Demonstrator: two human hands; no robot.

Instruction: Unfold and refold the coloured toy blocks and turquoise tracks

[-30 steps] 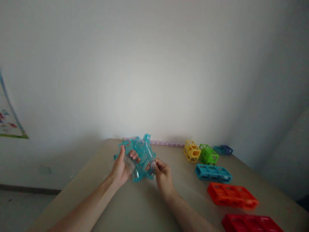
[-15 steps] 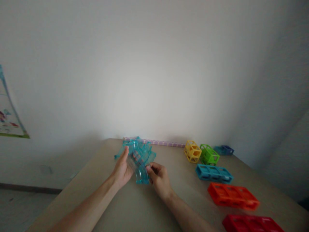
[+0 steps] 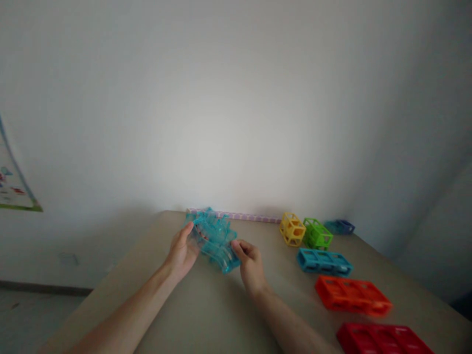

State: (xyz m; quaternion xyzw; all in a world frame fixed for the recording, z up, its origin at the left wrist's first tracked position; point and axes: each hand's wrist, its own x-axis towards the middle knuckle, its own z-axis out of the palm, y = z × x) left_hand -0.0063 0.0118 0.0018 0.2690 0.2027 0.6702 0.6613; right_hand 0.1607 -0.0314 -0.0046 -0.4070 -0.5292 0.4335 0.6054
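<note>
Both of my hands hold a clear turquoise plastic toy piece (image 3: 216,240) with curved channels, just above the beige table (image 3: 206,314). My left hand (image 3: 181,251) cups its left side, thumb up along the edge. My right hand (image 3: 249,261) pinches its lower right end with curled fingers. More turquoise pieces lie behind it near the wall, partly hidden by the held piece.
Open-frame blocks lie in a row on the right: yellow cube (image 3: 292,229), green cube (image 3: 317,233), blue block (image 3: 324,262), orange block (image 3: 352,295), red block (image 3: 383,339), and a dark blue piece (image 3: 341,226) at the back. A lilac strip (image 3: 250,217) runs along the wall. A poster (image 3: 11,187) hangs at left.
The turquoise piece has been turned from upright to lying lower and flatter between my hands. My right hand shifted from its right side to its lower right end.
</note>
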